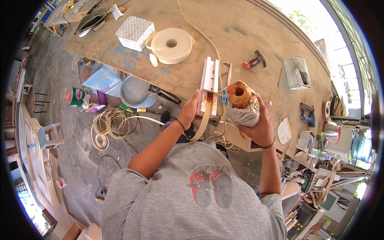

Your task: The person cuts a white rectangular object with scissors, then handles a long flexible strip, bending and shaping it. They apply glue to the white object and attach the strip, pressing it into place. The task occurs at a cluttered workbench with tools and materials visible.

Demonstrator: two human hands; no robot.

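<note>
My right hand (262,128) is wrapped round a container (243,114) covered in wrinkled, pale grey material. A crusty orange-brown coating surrounds the dark round hole in its top. A white channel-shaped fixture (211,74) stands at the table's near edge, its lower end stained brown. Against its left side I press my left hand (189,110), closed on it; some of those fingers are hidden. A pale flat strip (207,120) runs through the fixture and droops off the edge towards me. Scissors with blue handles (223,95) lie between the fixture and the container.
On the table (240,24) are a wide strip roll (171,46), a white bottle (153,60), a patterned box (135,33), a hammer (254,62) and another patterned box (297,73). Coiled strip (110,126) and a grey-blue tub (136,93) sit below, at left.
</note>
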